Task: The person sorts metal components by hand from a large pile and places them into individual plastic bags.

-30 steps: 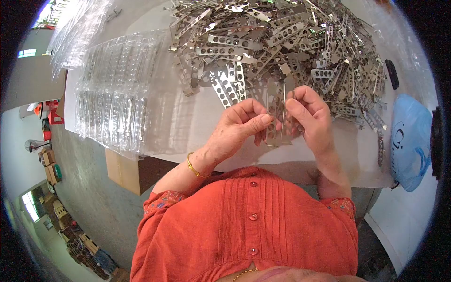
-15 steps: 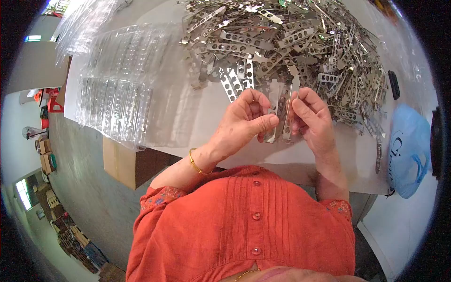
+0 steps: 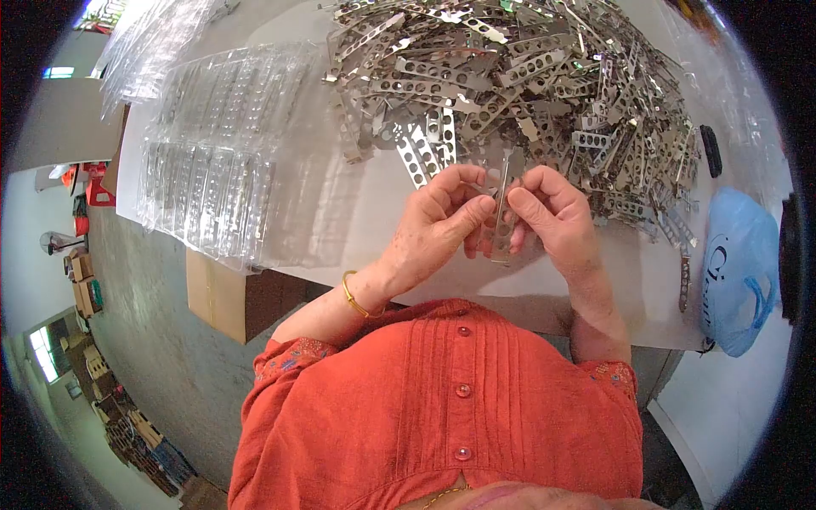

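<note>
Between my two hands, metal strips point(image 3: 504, 221) with round holes stand upright near the front of the white table point(image 3: 340, 229). My left hand point(image 3: 440, 223), below which a gold bangle circles the wrist, pinches them from the left, thumb pointing inward. From the right, my right hand point(image 3: 552, 217) grips them with thumb and fingers. How many strips are held is hard to tell. Just beyond the fingers lies a large heap of similar metal strips point(image 3: 518, 85), with some shiny ones sticking out toward my left hand.
Clear plastic trays point(image 3: 208, 200) are stacked at the left of the table, with more clear plastic point(image 3: 157, 51) behind them. A cardboard box point(image 3: 242, 293) stands below the table's left front edge. At the right are a blue plastic bag point(image 3: 738, 272) and a black object point(image 3: 711, 151).
My right hand has moved left toward my left hand. The strips that were apart between the hands are now together.
</note>
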Available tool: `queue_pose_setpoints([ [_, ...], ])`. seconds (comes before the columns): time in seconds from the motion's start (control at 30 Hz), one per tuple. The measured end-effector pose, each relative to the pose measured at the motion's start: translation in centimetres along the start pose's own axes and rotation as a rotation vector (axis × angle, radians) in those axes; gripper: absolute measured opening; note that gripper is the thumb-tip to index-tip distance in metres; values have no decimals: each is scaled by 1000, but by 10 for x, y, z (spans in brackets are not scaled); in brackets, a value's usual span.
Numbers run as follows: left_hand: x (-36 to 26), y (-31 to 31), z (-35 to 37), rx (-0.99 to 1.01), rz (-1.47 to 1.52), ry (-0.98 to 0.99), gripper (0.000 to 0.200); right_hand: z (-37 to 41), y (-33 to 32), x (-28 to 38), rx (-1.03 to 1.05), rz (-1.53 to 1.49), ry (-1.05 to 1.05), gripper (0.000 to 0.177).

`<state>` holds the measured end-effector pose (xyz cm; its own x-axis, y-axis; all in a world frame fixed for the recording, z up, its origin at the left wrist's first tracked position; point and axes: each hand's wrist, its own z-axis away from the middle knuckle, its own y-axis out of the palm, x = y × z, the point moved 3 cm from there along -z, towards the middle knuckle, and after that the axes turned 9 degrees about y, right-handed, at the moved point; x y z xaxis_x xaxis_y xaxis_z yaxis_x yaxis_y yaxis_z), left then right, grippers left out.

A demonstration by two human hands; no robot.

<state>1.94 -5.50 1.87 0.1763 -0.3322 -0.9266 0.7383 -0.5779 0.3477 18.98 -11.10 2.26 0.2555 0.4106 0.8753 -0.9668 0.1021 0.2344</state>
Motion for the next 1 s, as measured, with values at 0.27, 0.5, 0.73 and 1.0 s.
queue_pose_setpoints([
  [0.27, 4, 0, 1, 13, -12, -6, 25, 0, 3, -3, -30, 71, -26, 14],
  [0.5, 4, 2, 1, 8, -68, 62, 21, 2, 1, -6, -101, 274, -90, 17],
  [0.73, 8, 1, 0, 38, -4, 80, 18, 8, 6, 6, -55, 267, -84, 21],
  [1.0, 12, -2, 2, 103, 206, 31, 18, 9, 2, 9, -70, 399, -227, 24],
])
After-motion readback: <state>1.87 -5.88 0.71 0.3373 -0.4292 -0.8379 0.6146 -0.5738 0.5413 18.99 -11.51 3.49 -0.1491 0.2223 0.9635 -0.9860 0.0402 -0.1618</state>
